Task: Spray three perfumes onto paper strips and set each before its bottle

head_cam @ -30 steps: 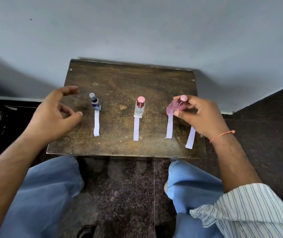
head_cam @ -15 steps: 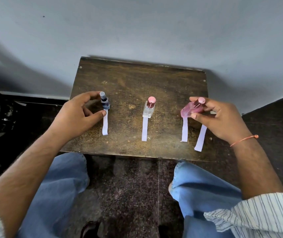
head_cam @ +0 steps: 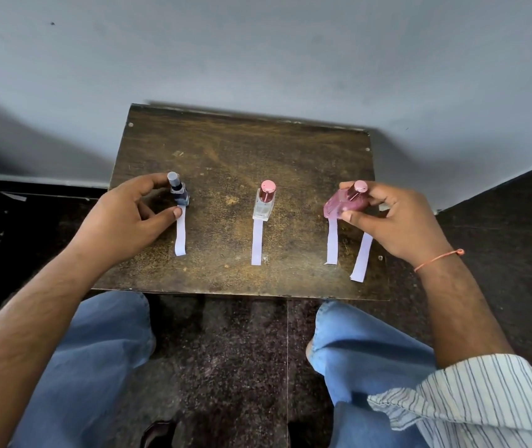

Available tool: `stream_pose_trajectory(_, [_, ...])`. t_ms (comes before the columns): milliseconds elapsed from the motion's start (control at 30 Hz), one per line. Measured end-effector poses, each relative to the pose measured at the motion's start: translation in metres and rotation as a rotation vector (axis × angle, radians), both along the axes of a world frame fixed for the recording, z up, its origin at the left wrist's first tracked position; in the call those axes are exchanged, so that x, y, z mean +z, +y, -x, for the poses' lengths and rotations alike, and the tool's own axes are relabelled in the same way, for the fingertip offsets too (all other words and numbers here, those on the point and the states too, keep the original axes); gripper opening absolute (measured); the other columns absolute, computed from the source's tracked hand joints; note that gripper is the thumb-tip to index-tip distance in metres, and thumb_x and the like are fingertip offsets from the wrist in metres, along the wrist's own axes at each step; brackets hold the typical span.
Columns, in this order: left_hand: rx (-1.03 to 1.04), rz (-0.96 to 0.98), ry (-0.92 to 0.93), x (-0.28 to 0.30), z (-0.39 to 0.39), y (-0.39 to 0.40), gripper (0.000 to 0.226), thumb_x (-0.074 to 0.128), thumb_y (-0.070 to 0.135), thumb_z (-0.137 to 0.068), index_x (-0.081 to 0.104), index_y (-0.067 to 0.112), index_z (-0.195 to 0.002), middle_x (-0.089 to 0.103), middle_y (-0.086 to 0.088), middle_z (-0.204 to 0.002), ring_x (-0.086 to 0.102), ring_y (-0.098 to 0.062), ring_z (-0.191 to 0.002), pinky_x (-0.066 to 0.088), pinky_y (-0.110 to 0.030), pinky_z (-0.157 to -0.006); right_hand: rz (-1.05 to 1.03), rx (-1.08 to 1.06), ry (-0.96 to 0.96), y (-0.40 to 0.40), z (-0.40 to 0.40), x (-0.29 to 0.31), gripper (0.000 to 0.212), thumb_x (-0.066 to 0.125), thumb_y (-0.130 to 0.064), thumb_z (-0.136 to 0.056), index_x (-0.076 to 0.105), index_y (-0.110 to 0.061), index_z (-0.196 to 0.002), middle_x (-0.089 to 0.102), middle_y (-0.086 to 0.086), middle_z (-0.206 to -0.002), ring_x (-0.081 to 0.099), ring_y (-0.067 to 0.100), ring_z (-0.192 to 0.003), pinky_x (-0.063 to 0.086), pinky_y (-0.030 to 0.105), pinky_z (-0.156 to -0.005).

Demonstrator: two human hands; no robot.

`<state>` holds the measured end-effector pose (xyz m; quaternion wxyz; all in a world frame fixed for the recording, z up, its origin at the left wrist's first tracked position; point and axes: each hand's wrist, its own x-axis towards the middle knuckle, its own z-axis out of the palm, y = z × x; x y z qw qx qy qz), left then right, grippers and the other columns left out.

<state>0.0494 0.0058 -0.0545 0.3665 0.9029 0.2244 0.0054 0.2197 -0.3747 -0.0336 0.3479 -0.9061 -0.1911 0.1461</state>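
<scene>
Three perfume bottles stand in a row on a small dark wooden table (head_cam: 242, 143). At the left is the blue bottle (head_cam: 179, 192); my left hand (head_cam: 129, 218) curls round it, index finger by the cap and thumb at the base. A clear bottle with a pink cap (head_cam: 264, 202) stands untouched in the middle. The pink bottle (head_cam: 344, 205) at the right is tilted, and my right hand (head_cam: 397, 221) grips it. A white paper strip lies before each: left strip (head_cam: 180, 236), middle strip (head_cam: 257, 242), right strip (head_cam: 332, 242).
A fourth paper strip (head_cam: 362, 257) lies slanted near the table's right front corner, its far end under my right hand. A grey wall rises just behind the table. My knees in blue jeans sit below the front edge, over a dark floor.
My left hand has moved right from the table's left edge to the blue bottle and curled round it. My right hand has stayed on the pink bottle.
</scene>
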Motion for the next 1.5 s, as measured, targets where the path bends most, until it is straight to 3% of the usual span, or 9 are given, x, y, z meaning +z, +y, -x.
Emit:
stream_pose_trajectory(100, [0.009, 0.020, -0.009, 0.001, 0.000, -0.001, 0.052, 0.082, 0.032, -0.093, 0.065, 0.041, -0.141, 0.063, 0.009, -0.067, 0.061, 0.005, -0.060, 0.042, -0.020, -0.065, 0.005, 0.015, 0.004, 0.000, -0.001, -0.001, 0.055, 0.091, -0.022, -0.088, 0.074, -0.038, -0.138, 0.081, -0.006, -0.118, 0.073, 0.005, -0.107, 0.048, 0.001, -0.084])
stream_pose_trajectory(233, [0.002, 0.029, -0.033, 0.001, -0.001, -0.002, 0.052, 0.082, 0.028, -0.094, 0.063, 0.041, -0.140, 0.061, 0.019, -0.081, 0.062, 0.006, -0.061, 0.043, -0.021, -0.065, 0.086, 0.029, -0.022, -0.002, -0.002, 0.005, 0.069, 0.093, -0.019, -0.084, 0.066, -0.037, -0.145, 0.071, -0.010, -0.123, 0.066, 0.002, -0.104, 0.047, 0.003, -0.074])
stream_pose_trajectory(433, [-0.050, 0.017, -0.029, -0.002, -0.001, 0.002, 0.053, 0.079, 0.027, -0.096, 0.052, 0.049, -0.136, 0.061, 0.010, -0.103, 0.064, 0.007, -0.068, 0.045, -0.025, -0.064, 0.311, -0.078, 0.009, -0.013, -0.002, 0.015, 0.041, 0.096, -0.033, -0.081, 0.074, -0.027, -0.115, 0.071, -0.011, -0.100, 0.066, 0.004, -0.087, 0.044, 0.015, -0.071])
stream_pose_trajectory(533, [-0.051, 0.021, -0.025, -0.002, 0.000, 0.000, 0.052, 0.078, 0.027, -0.096, 0.051, 0.051, -0.133, 0.060, 0.012, -0.097, 0.063, 0.009, -0.067, 0.044, -0.025, -0.063, 0.438, -0.093, 0.054, -0.016, 0.004, 0.021, 0.029, 0.095, -0.045, -0.079, 0.075, -0.030, -0.093, 0.071, -0.015, -0.087, 0.065, 0.001, -0.079, 0.044, 0.019, -0.066])
stream_pose_trajectory(733, [-0.067, 0.021, -0.047, 0.000, -0.002, -0.003, 0.049, 0.077, 0.029, -0.096, 0.047, 0.064, -0.109, 0.058, 0.018, -0.096, 0.064, 0.010, -0.073, 0.044, -0.025, -0.063, 0.521, -0.120, 0.117, -0.012, 0.007, 0.014, 0.031, 0.099, -0.039, -0.074, 0.075, -0.029, -0.091, 0.080, -0.006, -0.092, 0.076, 0.020, -0.092, 0.061, 0.042, -0.092])
stream_pose_trajectory(1167, [-0.052, 0.033, -0.037, -0.009, -0.006, 0.003, 0.048, 0.079, 0.028, -0.094, 0.052, 0.063, -0.112, 0.062, 0.012, -0.091, 0.066, 0.002, -0.070, 0.043, -0.007, -0.056, 0.441, -0.174, 0.081, -0.019, -0.002, 0.005, 0.029, 0.089, -0.011, -0.083, 0.082, -0.024, -0.107, 0.081, -0.009, -0.086, 0.076, 0.014, -0.091, 0.060, 0.035, -0.096])
stream_pose_trajectory(1300, [-0.057, 0.011, -0.045, -0.012, -0.006, 0.004, 0.047, 0.079, 0.029, -0.094, 0.053, 0.062, -0.114, 0.064, 0.007, -0.113, 0.066, 0.000, -0.071, 0.048, -0.022, -0.057, 0.417, -0.173, 0.069, -0.019, -0.003, 0.005, 0.030, 0.088, -0.010, -0.084, 0.083, -0.024, -0.109, 0.081, -0.008, -0.087, 0.076, 0.013, -0.090, 0.060, 0.034, -0.096])
stream_pose_trajectory(1400, [-0.055, 0.012, -0.045, -0.011, -0.005, 0.005, 0.047, 0.080, 0.030, -0.094, 0.053, 0.061, -0.115, 0.064, 0.007, -0.118, 0.065, 0.001, -0.069, 0.046, -0.014, -0.055, 0.415, -0.175, 0.066, -0.019, -0.003, 0.006, 0.029, 0.088, -0.009, -0.085, 0.083, -0.023, -0.110, 0.081, -0.007, -0.087, 0.076, 0.014, -0.090, 0.060, 0.034, -0.096])
stream_pose_trajectory(1500, [-0.052, 0.011, -0.040, -0.008, -0.005, 0.003, 0.049, 0.079, 0.030, -0.094, 0.050, 0.063, -0.115, 0.062, 0.006, -0.121, 0.064, 0.001, -0.068, 0.050, -0.023, -0.057, 0.429, -0.171, 0.058, -0.018, -0.002, 0.007, 0.029, 0.088, -0.010, -0.085, 0.082, -0.023, -0.111, 0.080, -0.007, -0.087, 0.076, 0.014, -0.090, 0.059, 0.033, -0.095])
